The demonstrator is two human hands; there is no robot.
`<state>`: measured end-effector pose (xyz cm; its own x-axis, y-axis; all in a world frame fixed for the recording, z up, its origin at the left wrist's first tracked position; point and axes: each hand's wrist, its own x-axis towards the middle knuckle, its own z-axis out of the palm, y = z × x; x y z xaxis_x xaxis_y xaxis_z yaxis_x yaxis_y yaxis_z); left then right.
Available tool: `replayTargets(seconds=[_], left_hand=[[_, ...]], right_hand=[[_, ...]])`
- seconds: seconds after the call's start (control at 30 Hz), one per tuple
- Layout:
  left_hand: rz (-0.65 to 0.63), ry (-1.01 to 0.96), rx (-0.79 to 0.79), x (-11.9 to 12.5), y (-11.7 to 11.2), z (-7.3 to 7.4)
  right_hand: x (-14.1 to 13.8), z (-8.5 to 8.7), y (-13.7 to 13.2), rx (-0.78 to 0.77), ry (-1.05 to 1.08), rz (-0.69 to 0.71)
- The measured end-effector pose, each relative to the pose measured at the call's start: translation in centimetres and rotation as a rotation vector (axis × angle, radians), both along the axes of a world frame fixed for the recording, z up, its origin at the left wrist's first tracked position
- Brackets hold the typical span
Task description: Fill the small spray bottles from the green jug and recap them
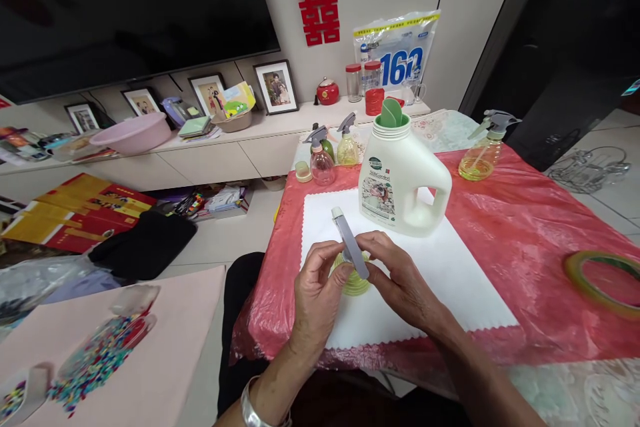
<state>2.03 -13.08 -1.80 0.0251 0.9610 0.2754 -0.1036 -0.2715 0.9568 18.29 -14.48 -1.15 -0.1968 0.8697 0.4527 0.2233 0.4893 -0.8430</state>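
Head view: the spray bottle [354, 282] is largely hidden. Only a ribbed, translucent yellow-green strip of its body shows between the fingers. The tape roll [603, 280] is cut off at the right edge. The spray head [349, 247] is smooth grey plastic, long and narrow. The jug [400, 180] is white plastic with a moulded handle and a green spout. The mat [450, 273] is white with a scalloped edge and lies on a glossy red tablecloth [530, 227]. The left hand [316, 288] grips the bottle body from the left. The right hand [400, 283] pinches the spray head from the right. The bottle sits between both hands, over the mat's near part, in front of the jug.
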Motion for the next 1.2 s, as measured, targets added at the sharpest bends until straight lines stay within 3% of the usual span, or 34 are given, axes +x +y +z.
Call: replayTargets(seconds=[0.17,0.37,0.57,0.83,1.07,1.2], left_hand=[[-0.031,0.023,-0.036,-0.3,-0.2,0.1],[-0.060,0.019,0.032,-0.1,-0.5,0.4],[0.044,0.055,0.008,0.6,-0.5,0.6],[0.044,0.072,-0.002,0.4,-0.5,0.7],[0.023,0.127,0.043,0.0,-0.5,0.4],[0.003,0.061,0.031,-0.1,-0.7,0.3]], right_hand=[[-0.2,-0.2,0.1,0.065,-0.020,-0.061],[-0.8,-0.6,0.0,0.155,-0.057,-0.134],[-1.1,-1.1,0.0,0.206,-0.033,-0.180],[0.0,-0.7,0.4,-0.040,0.112,0.068],[-0.3,-0.7,0.3,-0.058,0.103,0.080],[-0.5,-1.2,0.4,-0.037,0.103,0.012]])
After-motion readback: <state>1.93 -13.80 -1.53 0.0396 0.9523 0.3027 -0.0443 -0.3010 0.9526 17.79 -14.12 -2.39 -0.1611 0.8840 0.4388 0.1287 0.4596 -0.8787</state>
